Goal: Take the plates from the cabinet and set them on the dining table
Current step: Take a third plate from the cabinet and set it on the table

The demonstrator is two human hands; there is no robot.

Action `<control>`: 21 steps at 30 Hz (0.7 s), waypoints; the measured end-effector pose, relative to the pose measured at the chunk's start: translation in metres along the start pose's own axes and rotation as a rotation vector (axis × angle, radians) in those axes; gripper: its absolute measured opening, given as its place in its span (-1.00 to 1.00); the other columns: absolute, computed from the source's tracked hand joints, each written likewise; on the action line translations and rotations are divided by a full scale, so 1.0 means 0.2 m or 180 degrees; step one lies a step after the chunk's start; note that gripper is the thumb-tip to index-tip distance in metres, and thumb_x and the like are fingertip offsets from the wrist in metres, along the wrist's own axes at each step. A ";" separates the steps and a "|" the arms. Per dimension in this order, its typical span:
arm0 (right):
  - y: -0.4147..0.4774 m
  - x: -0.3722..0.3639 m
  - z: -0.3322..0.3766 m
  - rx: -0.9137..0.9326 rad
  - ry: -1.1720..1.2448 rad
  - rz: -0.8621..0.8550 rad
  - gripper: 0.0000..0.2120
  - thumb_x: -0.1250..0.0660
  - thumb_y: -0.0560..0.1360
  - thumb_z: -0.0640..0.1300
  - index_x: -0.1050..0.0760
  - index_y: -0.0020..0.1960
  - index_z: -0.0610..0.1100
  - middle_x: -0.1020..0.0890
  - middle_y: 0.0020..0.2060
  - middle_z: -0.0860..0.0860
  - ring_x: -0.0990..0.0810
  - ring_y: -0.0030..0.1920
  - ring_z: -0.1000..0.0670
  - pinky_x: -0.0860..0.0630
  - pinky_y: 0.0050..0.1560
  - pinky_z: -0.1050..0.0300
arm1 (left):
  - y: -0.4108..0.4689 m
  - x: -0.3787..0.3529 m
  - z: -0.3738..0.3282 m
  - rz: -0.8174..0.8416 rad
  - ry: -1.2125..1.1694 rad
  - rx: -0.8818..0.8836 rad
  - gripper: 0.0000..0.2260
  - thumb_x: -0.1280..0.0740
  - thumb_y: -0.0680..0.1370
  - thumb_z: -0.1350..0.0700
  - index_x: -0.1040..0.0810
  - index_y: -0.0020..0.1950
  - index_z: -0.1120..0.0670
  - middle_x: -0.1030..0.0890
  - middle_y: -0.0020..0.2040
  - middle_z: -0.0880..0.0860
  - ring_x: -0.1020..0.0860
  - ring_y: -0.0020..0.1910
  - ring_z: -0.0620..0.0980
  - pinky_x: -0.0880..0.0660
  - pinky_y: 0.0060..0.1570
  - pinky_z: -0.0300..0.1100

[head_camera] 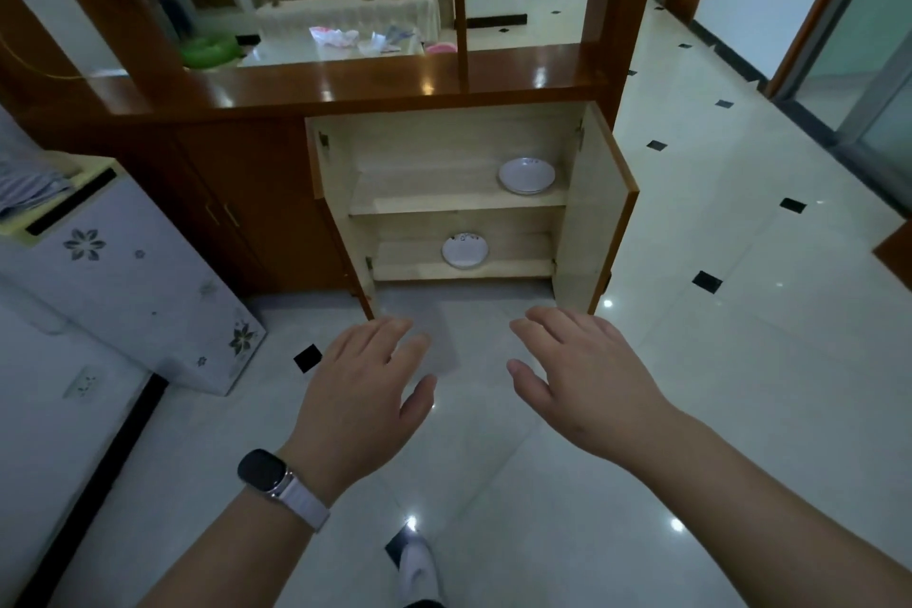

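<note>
A wooden cabinet stands ahead with both doors swung open. On its upper shelf, at the right, lies a small stack of white plates. One white plate with a faint pattern lies on the lower shelf, near the middle. My left hand, with a watch on the wrist, and my right hand are stretched out in front of me above the floor, palms down, fingers relaxed and empty. Both hands are short of the cabinet, apart from the plates.
The right cabinet door juts out toward me; the left door does too. A white appliance with flower prints stands at the left. Beyond the cabinet's top, a table holds bags and clutter. Glossy tiled floor spreads to the right.
</note>
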State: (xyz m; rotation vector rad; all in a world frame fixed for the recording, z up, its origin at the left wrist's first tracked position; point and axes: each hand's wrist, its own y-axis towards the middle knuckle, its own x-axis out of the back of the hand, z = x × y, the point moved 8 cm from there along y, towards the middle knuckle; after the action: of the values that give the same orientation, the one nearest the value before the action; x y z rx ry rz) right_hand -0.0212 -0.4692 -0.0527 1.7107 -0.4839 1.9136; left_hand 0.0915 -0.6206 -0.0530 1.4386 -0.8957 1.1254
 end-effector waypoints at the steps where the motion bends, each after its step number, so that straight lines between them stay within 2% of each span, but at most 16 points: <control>1: 0.05 -0.01 -0.01 -0.0008 -0.0007 -0.0002 -0.56 -0.06 0.59 0.17 -0.45 0.32 -0.02 -0.54 0.25 0.02 -0.50 0.24 -0.03 -0.41 0.23 0.04 | 0.04 -0.02 0.03 -0.0009 -0.0017 -0.0011 -0.66 -0.27 0.55 -0.05 -0.55 0.23 0.09 -0.58 0.22 0.11 -0.52 0.20 0.11 -0.44 0.22 0.01; 7: 0.41 -0.12 -0.07 -0.0174 -0.0076 0.0086 -0.50 0.03 0.57 0.19 -0.47 0.30 -0.04 -0.56 0.23 0.00 -0.53 0.23 -0.06 -0.43 0.22 0.00 | 0.36 -0.25 0.27 -0.0013 -0.0163 -0.0172 -0.64 -0.21 0.54 -0.07 -0.57 0.21 0.09 -0.59 0.19 0.11 -0.53 0.17 0.12 -0.43 0.18 0.01; 16: 1.07 -0.14 -0.10 -0.0553 -0.0331 0.0034 -0.57 -0.08 0.56 0.18 -0.52 0.24 -0.02 -0.60 0.15 0.03 -0.57 0.13 -0.03 -0.50 0.10 0.05 | 0.95 -0.43 0.76 -0.0093 -0.0580 -0.0428 -0.66 -0.25 0.53 -0.04 -0.57 0.23 0.09 -0.58 0.21 0.11 -0.51 0.20 0.12 -0.42 0.21 0.01; 21: 1.35 -0.12 -0.10 -0.0633 -0.0341 -0.0160 -0.56 -0.10 0.53 0.15 -0.55 0.21 -0.07 -0.62 0.09 -0.01 -0.59 0.06 -0.09 -0.52 0.05 0.01 | 1.21 -0.50 0.95 -0.0038 -0.0621 -0.0571 -0.65 -0.24 0.54 -0.06 -0.55 0.22 0.08 -0.56 0.19 0.09 -0.50 0.16 0.13 -0.42 0.17 -0.01</control>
State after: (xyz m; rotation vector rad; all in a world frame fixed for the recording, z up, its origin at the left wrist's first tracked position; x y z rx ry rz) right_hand -0.1962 -0.6761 -0.0573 1.6841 -0.6425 1.6845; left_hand -0.1318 -0.8516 -0.0828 1.4189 -1.0949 0.8820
